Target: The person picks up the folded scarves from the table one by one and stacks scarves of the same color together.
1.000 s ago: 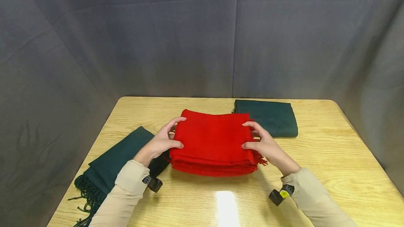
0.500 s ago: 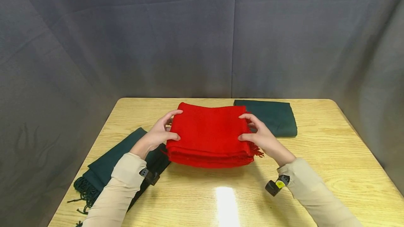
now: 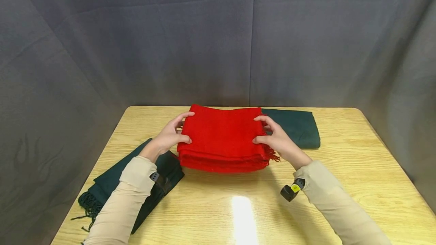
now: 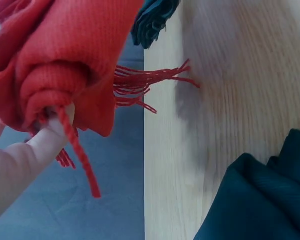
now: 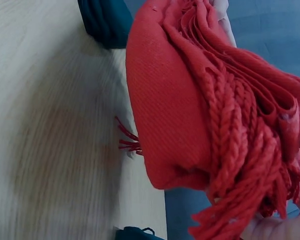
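Fringed red scarf (image 3: 221, 135) held above the counter (image 3: 347, 173)
Ends are gripped by left hand (image 3: 167, 137) and right hand (image 3: 280, 139), long axis crosswise between.

The left hand (image 3: 167, 136) and right hand (image 3: 280, 141) grip opposite ends of a folded red cloth (image 3: 221, 133) over the wooden counter (image 3: 204, 207), its fringe (image 3: 273, 156) poking out beside the right hand. A fringed dark green cloth (image 3: 114, 175) lies partly beneath the left sleeve (image 3: 124, 196), while a folded dark green cloth (image 3: 299, 129) lies near the far edge, partly hidden behind the red one. A grey curtain (image 3: 190, 52) hangs beyond the counter.
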Motion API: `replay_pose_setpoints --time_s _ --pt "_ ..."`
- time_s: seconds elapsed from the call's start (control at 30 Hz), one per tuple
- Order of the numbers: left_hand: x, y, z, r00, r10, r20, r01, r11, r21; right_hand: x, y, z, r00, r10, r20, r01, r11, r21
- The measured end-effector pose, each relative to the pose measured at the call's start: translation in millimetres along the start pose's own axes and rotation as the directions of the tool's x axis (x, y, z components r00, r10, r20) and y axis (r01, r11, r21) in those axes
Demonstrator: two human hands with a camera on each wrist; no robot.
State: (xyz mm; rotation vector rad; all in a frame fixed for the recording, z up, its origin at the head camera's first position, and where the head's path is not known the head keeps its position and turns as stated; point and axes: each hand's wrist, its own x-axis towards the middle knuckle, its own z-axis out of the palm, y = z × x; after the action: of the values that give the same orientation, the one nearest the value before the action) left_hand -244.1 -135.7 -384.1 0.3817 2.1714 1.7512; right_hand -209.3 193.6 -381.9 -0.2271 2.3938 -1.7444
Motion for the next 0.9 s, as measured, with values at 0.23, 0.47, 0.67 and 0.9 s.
replay_pose_setpoints --time_s 0.23,0.47,0.67,0.9 --pt "8.1 -0.3 -6.4 1.000 0.005 0.009 -0.004 1.000 -0.029 11.3 -4.1 1.0 1.000 0.015 0.001 -0.015 1.000 0.027" --pt "16.6 -2.6 -13.1 1.000 0.007 0.010 -0.007 1.000 -0.025 23.1 -4.2 2.3 1.000 0.014 -0.007 -0.013 1.000 0.015" --pt "24.5 -6.1 -19.1 1.000 0.004 -0.002 -0.004 1.000 -0.011 31.9 -3.1 2.3 1.000 0.006 -0.007 -0.006 1.000 -0.003" --pt "32.0 -8.1 -22.5 1.000 -0.020 -0.020 0.020 1.000 -0.005 43.5 4.0 5.3 1.000 0.016 0.000 -0.016 1.000 0.019"
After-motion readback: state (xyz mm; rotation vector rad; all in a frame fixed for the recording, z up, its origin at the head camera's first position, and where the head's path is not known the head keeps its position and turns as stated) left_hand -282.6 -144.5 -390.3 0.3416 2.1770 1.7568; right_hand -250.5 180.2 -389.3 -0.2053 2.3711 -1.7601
